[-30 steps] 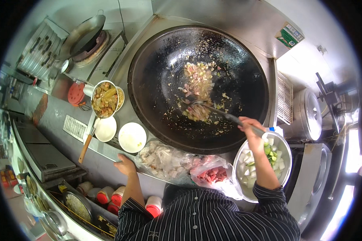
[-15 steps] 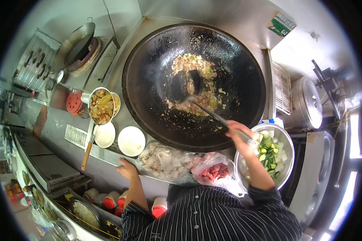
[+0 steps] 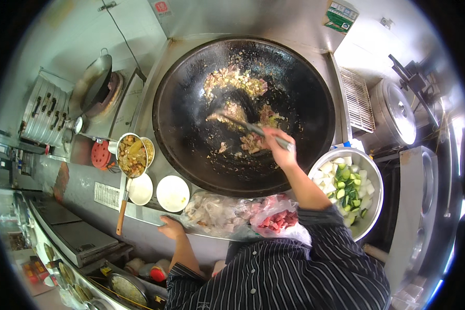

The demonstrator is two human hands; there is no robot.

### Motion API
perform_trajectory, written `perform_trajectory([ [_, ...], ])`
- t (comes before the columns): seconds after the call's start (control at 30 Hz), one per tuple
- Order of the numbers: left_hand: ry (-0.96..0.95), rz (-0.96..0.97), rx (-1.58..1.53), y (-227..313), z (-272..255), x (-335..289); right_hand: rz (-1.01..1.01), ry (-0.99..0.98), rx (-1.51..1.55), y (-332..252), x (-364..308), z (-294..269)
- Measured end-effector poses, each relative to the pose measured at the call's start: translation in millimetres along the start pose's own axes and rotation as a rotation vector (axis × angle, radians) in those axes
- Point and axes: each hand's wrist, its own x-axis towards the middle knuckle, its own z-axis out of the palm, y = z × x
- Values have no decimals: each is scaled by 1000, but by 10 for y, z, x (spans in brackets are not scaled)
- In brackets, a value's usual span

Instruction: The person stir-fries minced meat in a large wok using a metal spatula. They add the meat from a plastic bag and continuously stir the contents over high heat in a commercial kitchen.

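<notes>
A large black wok [image 3: 191, 165] holds chopped, browned food [image 3: 237, 82] in loose heaps. My right hand [image 3: 279, 147] reaches over it, closed round the handle of a long metal wok spatula [image 3: 254, 128]. The spatula's head is amid the food near the middle of the wok and is partly hidden. At the counter's front edge [image 3: 149, 215], my left hand [image 3: 171, 228] grips the rim, left of a clear plastic bag of pale pieces [image 3: 212, 212]. Beside that bag lies another bag with cut red meat [image 3: 278, 221], below my right forearm.
A metal bowl of white and green cut vegetables [image 3: 369, 219] stands right of the wok. At left are two white bowls [image 3: 172, 194] [image 3: 140, 189] and a wooden-handled ladle [image 3: 122, 214] full of cooked food. A lidded pot [image 3: 398, 111] is at far right, a smaller wok [image 3: 95, 80] far left.
My right hand has moved up and left over the wok with the spatula. The food has shifted into separate heaps. My left hand stays at the counter edge; the view has tilted slightly.
</notes>
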Motion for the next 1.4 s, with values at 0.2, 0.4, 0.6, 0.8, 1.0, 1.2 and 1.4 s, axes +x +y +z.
perform_trajectory([
  [0.2, 49, 66, -53, -35, 7, -31, -87, -91, -290, -1184, -644, -1183],
  [0.4, 42, 50, 24, -11, 3, -12, -287, 77, -307, -312, 484, -527],
  [0.6, 14, 16, 12, -34, 2, 4, -6, 107, -22, 5, 952, 316],
  [0.8, 31, 13, 27, -57, 16, 11, 9, -110, -251, -837, -388, -572],
  [1.0, -5, 12, -14, 72, -73, -74, -118, -58, -336, -871, 68, -913],
  [1.2, -27, 11, -29, 142, -140, -131, -97, 243, 7, -4, 855, 349],
  [1.4, -2, -2, -20, 26, -55, -27, 52, -15, -28, -403, -139, 131],
])
